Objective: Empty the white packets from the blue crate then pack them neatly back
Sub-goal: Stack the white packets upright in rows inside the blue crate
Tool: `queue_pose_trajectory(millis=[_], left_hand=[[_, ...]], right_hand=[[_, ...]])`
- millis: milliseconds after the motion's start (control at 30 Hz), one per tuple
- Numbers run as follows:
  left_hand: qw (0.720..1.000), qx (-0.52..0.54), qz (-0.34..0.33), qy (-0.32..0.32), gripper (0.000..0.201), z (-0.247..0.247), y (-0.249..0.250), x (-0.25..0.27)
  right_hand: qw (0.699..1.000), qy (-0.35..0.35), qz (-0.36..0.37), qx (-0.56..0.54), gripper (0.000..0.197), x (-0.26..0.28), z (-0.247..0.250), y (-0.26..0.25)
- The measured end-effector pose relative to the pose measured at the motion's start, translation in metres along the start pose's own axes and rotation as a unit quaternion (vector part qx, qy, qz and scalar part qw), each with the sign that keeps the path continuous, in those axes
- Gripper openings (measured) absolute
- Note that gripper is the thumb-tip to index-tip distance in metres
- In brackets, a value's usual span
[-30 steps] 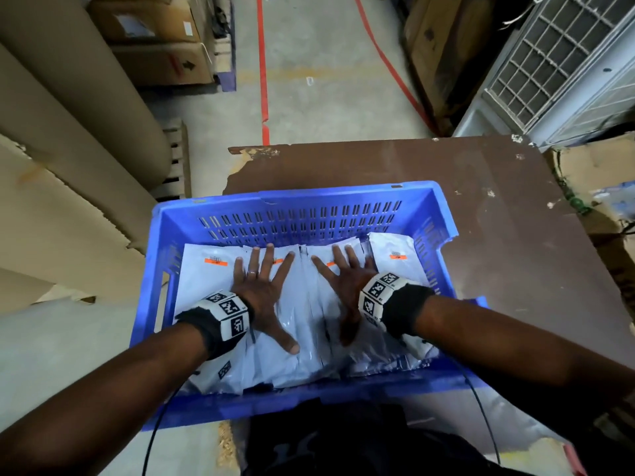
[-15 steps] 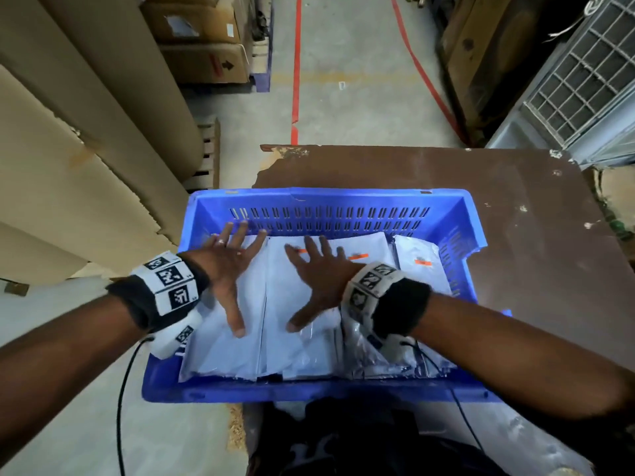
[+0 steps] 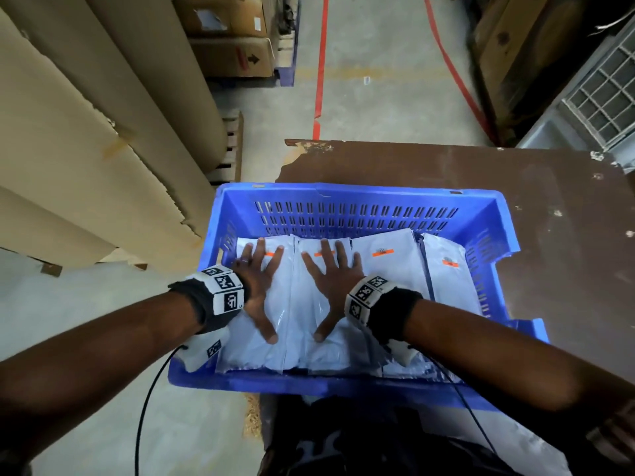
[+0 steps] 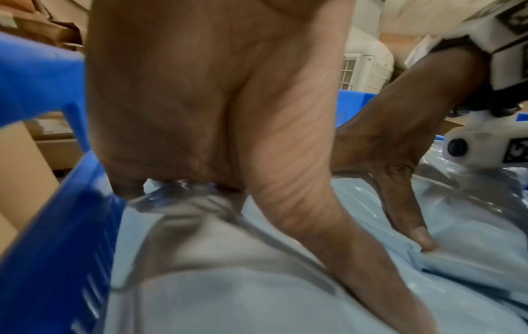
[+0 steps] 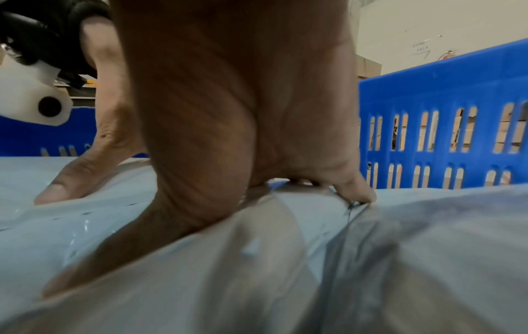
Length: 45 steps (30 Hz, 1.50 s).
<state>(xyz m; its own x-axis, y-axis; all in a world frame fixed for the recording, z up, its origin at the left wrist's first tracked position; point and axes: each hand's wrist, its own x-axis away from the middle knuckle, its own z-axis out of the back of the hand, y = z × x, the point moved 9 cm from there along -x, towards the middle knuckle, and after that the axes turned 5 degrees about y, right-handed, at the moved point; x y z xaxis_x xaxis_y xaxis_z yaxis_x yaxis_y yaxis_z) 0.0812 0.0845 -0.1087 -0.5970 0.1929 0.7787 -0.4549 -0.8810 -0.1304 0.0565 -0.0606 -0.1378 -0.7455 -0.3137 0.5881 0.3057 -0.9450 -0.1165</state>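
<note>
Packets (image 3: 391, 269) lay repacked in rows inside the blue crate (image 3: 357, 201); I judged only smoothing remained, left hand (image 3: 257, 286) and right hand (image 3: 331, 283) pressing flat, fingers spread.

You are looking at a blue crate (image 3: 357, 214) sitting on the near left part of the table, its slotted walls rising around the load. White packets (image 3: 395, 269) are lying flat inside it, side by side in a row running left to right, long edges touching or slightly overlapping, each showing a small orange label near its far end. Their glossy film is wrinkling and catching light at the near ends.
</note>
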Motion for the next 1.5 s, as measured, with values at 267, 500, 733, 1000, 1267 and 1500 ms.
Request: queue_pose_trajectory(millis=[267,500,733,1000,1267,1500], left_hand=[[0.999,-0.005,0.026,-0.033,0.163,0.02,-0.001,-0.002],[0.998,0.031,0.032,-0.038,0.163,0.029,0.003,0.008],[0.999,0.034,0.031,-0.008,0.17,0.006,0.01,-0.007],[0.998,0.051,0.045,-0.002,0.175,0.01,0.017,0.001],[0.994,0.041,-0.069,0.069,0.159,0.055,0.075,0.02],[0.97,0.077,-0.188,0.134,0.133,0.052,0.185,-0.008]], right_hand=[[0.999,-0.025,0.009,-0.025,0.161,0.0,0.007,0.004],[0.999,-0.006,0.03,-0.014,0.16,0.008,0.024,0.005],[1.0,-0.005,-0.009,0.0,0.16,-0.004,0.004,-0.002],[0.999,0.007,0.035,-0.018,0.156,0.015,0.022,0.004],[0.993,0.067,-0.08,-0.06,0.13,0.088,0.076,0.124],[0.978,-0.052,-0.188,-0.076,0.149,0.118,0.01,0.173]])
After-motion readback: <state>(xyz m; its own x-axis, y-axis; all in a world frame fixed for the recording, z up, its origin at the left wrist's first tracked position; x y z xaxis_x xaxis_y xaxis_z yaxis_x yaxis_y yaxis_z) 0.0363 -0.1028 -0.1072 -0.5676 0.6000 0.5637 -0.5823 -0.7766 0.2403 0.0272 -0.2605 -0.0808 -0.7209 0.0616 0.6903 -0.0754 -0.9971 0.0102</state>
